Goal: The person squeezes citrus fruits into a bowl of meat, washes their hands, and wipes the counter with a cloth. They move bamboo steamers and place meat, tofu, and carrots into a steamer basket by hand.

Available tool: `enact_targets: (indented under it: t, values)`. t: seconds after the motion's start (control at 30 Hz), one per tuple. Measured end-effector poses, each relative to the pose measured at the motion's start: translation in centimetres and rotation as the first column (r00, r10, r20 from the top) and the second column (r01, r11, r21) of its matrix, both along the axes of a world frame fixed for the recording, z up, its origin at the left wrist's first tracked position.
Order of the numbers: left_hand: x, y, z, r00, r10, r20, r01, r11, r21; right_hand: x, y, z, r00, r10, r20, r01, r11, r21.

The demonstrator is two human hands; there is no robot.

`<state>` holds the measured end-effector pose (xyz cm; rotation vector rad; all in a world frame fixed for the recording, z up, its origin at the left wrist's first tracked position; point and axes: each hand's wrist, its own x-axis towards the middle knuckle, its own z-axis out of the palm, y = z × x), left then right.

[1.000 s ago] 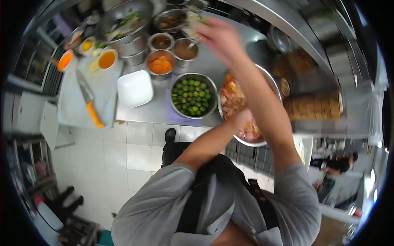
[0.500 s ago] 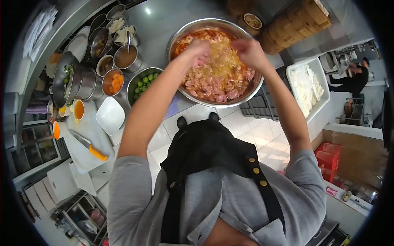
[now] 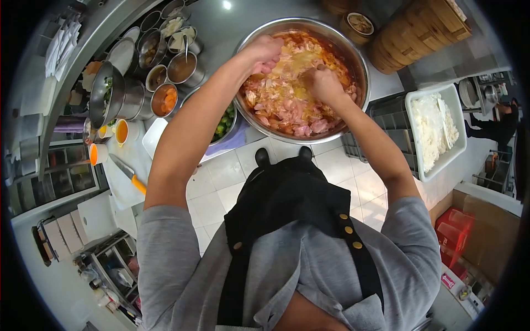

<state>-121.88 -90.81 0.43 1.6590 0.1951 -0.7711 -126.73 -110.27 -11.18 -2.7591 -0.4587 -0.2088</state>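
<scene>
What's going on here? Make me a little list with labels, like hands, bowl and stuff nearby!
Left hand: in the big bowl, touching the meat
Right hand: also in the meat, fingers curled
Meat: pink pieces with orange sauce
Nearby: limes, knife, white tray

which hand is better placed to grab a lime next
Left, most likely. The left hand is in the meat at the left side of the big bowl, and the limes lie just under that forearm. The right hand is mid-bowl, farther away.
</scene>
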Motion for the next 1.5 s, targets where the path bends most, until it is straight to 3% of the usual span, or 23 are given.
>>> enact_targets:
  t: [0.13,0.23,0.3,0.43,0.5,0.53,0.6,0.63,0.73,0.77,0.83,0.87,0.93,1.03,1.1,1.17,1.2,1.27,1.3,1.33,1.4,1.43,1.5]
  values:
    - [0.1,0.0,0.0,1.0,-0.024,0.018,0.023,0.999,0.047,0.4,-0.1,0.0,0.999,0.015,-0.048,-0.016,1.0,-0.009]
    - [0.1,0.2,-0.8,1.0,0.004,0.018,-0.005,0.998,0.07,0.3,-0.4,0.9,0.99,0.134,-0.04,-0.132,0.991,0.036]
    - [-0.3,0.6,-2.5,0.987,0.115,-0.115,-0.128,0.985,-0.113,0.0,-0.7,1.8,0.999,-0.001,-0.046,0.007,0.99,0.139]
    - [-2.0,0.1,-6.5,0.964,0.142,-0.224,-0.189,0.961,-0.201,0.6,-1.7,2.6,0.999,-0.046,0.011,0.044,0.993,0.107]
    - [-2.8,-0.6,-7.4,0.922,0.188,-0.339,-0.281,0.927,-0.25,0.5,-1.6,5.0,0.995,0.038,0.087,-0.064,0.948,0.311]
    - [-3.2,-1.1,-7.9,0.921,0.195,-0.336,-0.289,0.922,-0.256,0.1,-0.8,6.6,0.995,0.049,0.09,-0.074,0.949,0.306]
    - [-3.8,-2.7,-8.9,0.888,0.244,-0.39,-0.396,0.838,-0.376,-1.2,1.5,9.2,0.977,0.212,0.001,-0.201,0.925,0.322]
    - [-4.0,-3.4,-9.2,0.87,0.245,-0.429,-0.446,0.761,-0.471,-1.5,2.2,9.9,0.941,0.316,-0.124,-0.248,0.889,0.386]
    - [-4.2,-4.4,-9.8,0.823,0.318,-0.47,-0.542,0.685,-0.486,0.3,1.1,9.2,0.978,0.202,-0.058,-0.163,0.901,0.401]
    - [-4.0,-3.8,-10.4,0.855,0.212,-0.473,-0.471,0.699,-0.538,1.6,-0.1,9.2,0.993,0.104,-0.052,-0.081,0.936,0.341]
    - [-4.2,-3.6,-10.1,0.845,0.225,-0.485,-0.492,0.682,-0.541,5.0,-3.2,6.0,0.998,-0.034,0.048,0.033,0.999,0.012]
    - [-4.3,-3.5,-10.0,0.837,0.232,-0.496,-0.507,0.67,-0.541,6.3,-4.7,3.7,0.998,-0.03,0.052,0.029,1.0,0.01]
    - [-4.7,-3.3,-10.1,0.819,0.232,-0.524,-0.529,0.656,-0.538,7.7,-6.5,1.1,0.997,-0.052,-0.051,0.034,0.953,-0.302]
    - [-5.3,-1.7,-9.8,0.798,0.244,-0.551,-0.566,0.617,-0.547,6.9,-6.7,2.7,1.0,-0.011,0.007,0.012,0.982,-0.186]
    - [-5.7,-1.3,-9.7,0.79,0.249,-0.561,-0.585,0.582,-0.565,6.6,-6.2,7.3,0.997,0.052,0.059,-0.043,0.99,-0.134]
    - [-6.1,-0.9,-10.1,0.678,0.376,-0.632,-0.734,0.4,-0.549,4.9,-4.4,13.4,0.986,0.062,0.153,-0.057,0.998,-0.037]
    - [-6.0,-1.6,-11.0,0.671,0.383,-0.635,-0.74,0.383,-0.552,3.5,-3.3,15.7,0.98,0.028,0.198,-0.029,1.0,-0.001]
    - [-5.4,-2.7,-13.1,0.447,0.441,-0.778,-0.85,-0.063,-0.524,1.5,-1.2,16.7,0.979,-0.105,0.173,0.053,0.958,0.281]
    - [-5.8,-2.0,-11.7,0.441,0.402,-0.803,-0.859,-0.071,-0.508,2.3,-1.6,13.3,0.981,0.111,0.158,-0.119,0.992,0.04]
    - [-6.9,-2.2,-10.3,0.439,0.346,-0.829,-0.87,-0.066,-0.488,2.5,-2.8,9.2,0.949,0.299,0.101,-0.274,0.94,-0.203]
    - [-6.0,-2.8,-14.0,0.632,0.337,-0.698,-0.757,0.078,-0.648,1.9,-2.5,7.7,0.962,0.239,0.133,-0.231,0.97,-0.076]
    - [-6.1,-3.0,-13.6,0.621,0.352,-0.7,-0.758,0.045,-0.65,1.9,-0.7,9.2,0.953,0.274,0.132,-0.264,0.961,-0.086]
    - [-7.0,-3.3,-12.0,0.558,0.401,-0.727,-0.818,0.118,-0.562,-0.2,5.7,14.3,0.958,0.285,0.042,-0.287,0.956,0.064]
